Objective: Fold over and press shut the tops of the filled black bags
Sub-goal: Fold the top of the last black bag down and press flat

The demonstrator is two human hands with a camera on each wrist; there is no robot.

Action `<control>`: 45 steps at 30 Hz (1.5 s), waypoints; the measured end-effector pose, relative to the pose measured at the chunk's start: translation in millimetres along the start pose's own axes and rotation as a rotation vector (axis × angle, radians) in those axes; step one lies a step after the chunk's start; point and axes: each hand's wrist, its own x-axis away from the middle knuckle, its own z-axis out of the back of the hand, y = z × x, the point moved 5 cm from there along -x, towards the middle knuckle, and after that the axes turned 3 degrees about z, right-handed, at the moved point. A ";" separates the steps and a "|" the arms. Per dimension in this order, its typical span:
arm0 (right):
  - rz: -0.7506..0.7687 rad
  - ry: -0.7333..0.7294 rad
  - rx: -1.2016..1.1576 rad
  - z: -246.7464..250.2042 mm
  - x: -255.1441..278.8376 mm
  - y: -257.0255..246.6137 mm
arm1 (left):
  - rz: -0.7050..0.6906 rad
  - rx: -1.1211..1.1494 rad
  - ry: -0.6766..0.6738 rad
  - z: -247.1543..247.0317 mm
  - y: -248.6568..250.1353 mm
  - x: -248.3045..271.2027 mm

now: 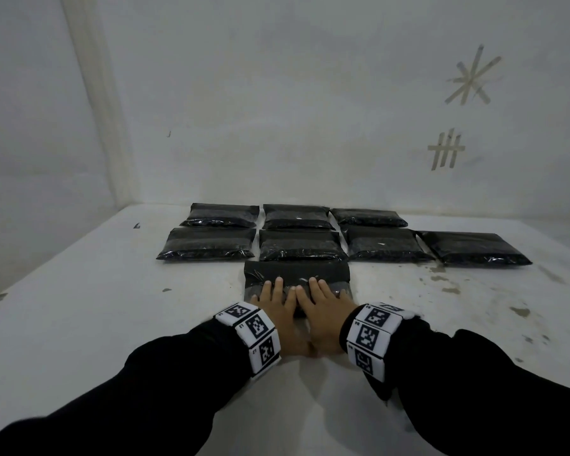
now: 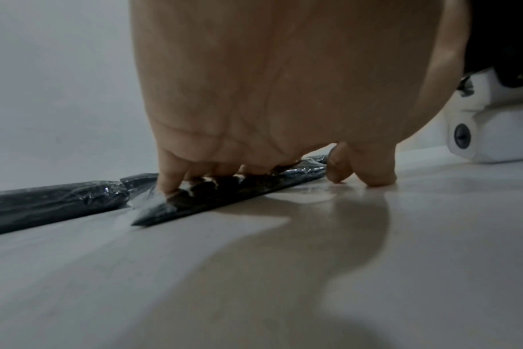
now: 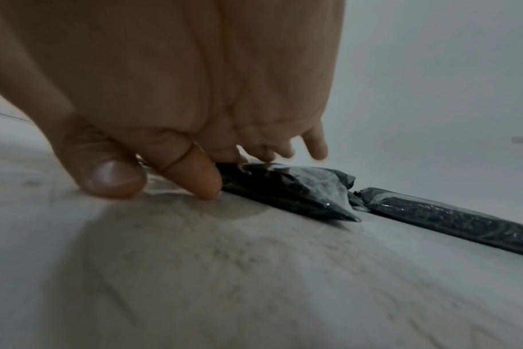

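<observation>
Left hand lies flat, fingers straight, pressing the near black bag on the white desk. Right hand just beside it, also flat, presses the same bag. Seven more bags sit in two rows toward the desk's far edge.

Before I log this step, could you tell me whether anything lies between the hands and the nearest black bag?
Nothing visible does. The left hand and right hand already lie flat, side by side, directly on the nearest black bag, fingers straight and pressing its near part. The seven other bags lie beyond it, clear of the hands.
</observation>
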 end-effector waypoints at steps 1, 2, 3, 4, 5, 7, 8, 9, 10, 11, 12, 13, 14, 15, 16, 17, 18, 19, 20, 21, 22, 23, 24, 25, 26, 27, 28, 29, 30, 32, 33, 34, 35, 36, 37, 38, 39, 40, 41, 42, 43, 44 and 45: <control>0.007 0.014 0.048 0.3 0.3 0.2 | -0.001 0.000 0.002 -0.1 0.0 0.3; 0.017 0.039 0.107 0.8 0.6 -0.4 | 0.001 -0.007 0.006 -0.2 0.0 0.8; 0.028 0.061 0.150 1.0 0.6 -1.9 | 0.004 -0.016 0.009 -0.7 0.1 1.3; 0.040 0.068 0.153 0.5 0.4 -3.1 | 0.006 -0.021 0.013 -1.0 0.1 1.1; 0.046 0.063 0.112 -0.4 -0.2 -3.9 | 0.004 -0.017 0.016 -1.4 -0.1 1.0; 0.047 0.037 -0.024 -1.5 -2.0 -1.7 | 0.000 0.013 0.025 -1.2 -1.1 0.9; 0.050 0.028 -0.080 -1.9 -3.1 0.4 | 0.000 0.025 0.029 -1.0 -2.1 0.8; 0.057 0.022 -0.114 -1.7 -4.3 2.5 | 0.000 0.027 0.030 -0.5 -3.2 0.8; 0.066 0.014 -0.124 -2.1 -4.9 4.0 | -0.003 0.020 0.030 -0.3 -4.1 0.9; 0.073 0.007 -0.118 -2.7 -5.7 5.1 | -0.006 0.013 0.028 -0.1 -4.7 1.0; 0.076 0.005 -0.104 -3.3 -5.8 6.0 | -0.006 0.008 0.030 -0.5 -5.2 0.7; 0.073 0.007 -0.095 -3.4 -5.9 6.8 | -0.006 0.006 0.032 -1.1 -5.8 0.3; 0.066 0.009 -0.089 -3.7 -5.4 7.8 | -0.004 -0.002 0.037 -2.2 -6.4 -0.5; 0.057 0.004 -0.081 -4.1 -5.2 9.0 | 0.000 -0.023 0.047 -3.3 -7.3 -0.7; 0.050 -0.004 -0.069 -4.9 -5.2 10.1 | 0.007 -0.061 0.064 -3.8 -8.2 -1.0; 0.047 -0.012 -0.056 -5.8 -5.2 10.8 | 0.017 -0.109 0.083 -3.8 -9.2 -0.7; 0.045 -0.019 -0.044 -6.3 -5.8 11.0 | 0.028 -0.150 0.100 -3.3 -10.3 -0.6; 0.045 -0.022 -0.041 -6.5 -6.1 10.9 | 0.036 -0.164 0.106 -3.0 -11.1 -0.7; 0.045 -0.020 -0.052 -6.4 -6.1 10.8 | 0.040 -0.144 0.098 -3.0 -11.6 -0.8; 0.048 -0.014 -0.085 -6.0 -6.0 11.1 | 0.040 -0.099 0.074 -3.3 -11.3 -0.4; 0.051 -0.009 -0.138 -5.4 -5.1 12.2 | 0.035 -0.045 0.042 -3.7 -10.9 0.3; 0.059 -0.010 -0.189 -4.4 -4.3 14.0 | 0.030 0.007 0.016 -2.9 -10.3 1.4; 0.069 -0.015 -0.219 -3.6 -3.5 16.0 | 0.025 0.048 0.001 -1.8 -10.6 2.1; 0.075 -0.022 -0.221 -3.2 -2.5 17.9 | 0.019 0.076 -0.006 -0.2 -11.9 3.0; 0.074 -0.029 -0.202 -3.4 -2.3 19.7 | 0.016 0.088 -0.006 1.1 -13.2 4.5; 0.062 -0.033 -0.170 -4.0 -1.9 21.4 | 0.016 0.084 0.000 1.6 -14.5 6.3; 0.041 -0.030 -0.130 -4.5 -1.8 22.4 | 0.019 0.069 0.011 1.3 -15.7 8.0; 0.023 -0.018 -0.074 -4.5 -1.3 23.0 | 0.029 0.049 0.027 0.4 -16.8 9.1; 0.008 0.000 -0.006 -3.8 -0.6 23.1 | 0.046 0.025 0.046 -0.1 -18.3 9.9; -0.011 0.058 0.116 -1.0 0.9 22.8 | 0.081 -0.032 0.089 -0.7 -21.2 10.8; -0.017 0.093 0.140 0.2 1.6 22.5 | 0.090 -0.062 0.105 -0.6 -22.2 11.1; -0.023 0.120 0.137 1.1 2.1 22.1 | 0.095 -0.080 0.115 -0.4 -22.9 11.4; -0.024 0.132 0.114 1.3 2.5 21.3 | 0.099 -0.076 0.117 -0.4 -23.0 11.7; -0.019 0.133 0.076 1.1 2.7 20.3 | 0.103 -0.047 0.113 -0.8 -22.6 12.4; -0.017 0.126 0.029 0.4 2.7 19.7 | 0.106 -0.006 0.103 -1.5 -21.7 13.1; -0.016 0.114 -0.020 0.1 3.0 19.7 | 0.111 0.034 0.091 -1.7 -21.1 13.7; -0.016 0.101 -0.074 0.1 3.4 20.8 | 0.116 0.069 0.077 -2.1 -21.0 13.9; -0.014 0.084 -0.130 0.1 4.5 22.1 | 0.123 0.100 0.059 -2.2 -21.6 14.2; -0.013 0.064 -0.180 0.0 5.9 23.2 | 0.130 0.128 0.038 -2.2 -22.6 14.7; -0.017 0.039 -0.219 -0.4 8.0 24.2 | 0.141 0.150 0.016 -1.9 -23.8 15.1; -0.026 0.015 -0.250 -1.0 10.0 25.4 | 0.153 0.161 -0.002 -1.4 -24.7 15.9; -0.038 -0.003 -0.272 -1.7 11.6 26.3 | 0.165 0.164 -0.015 -1.0 -25.1 17.0; -0.048 -0.017 -0.284 -3.0 12.0 26.8 | 0.175 0.157 -0.020 -0.6 -25.2 17.9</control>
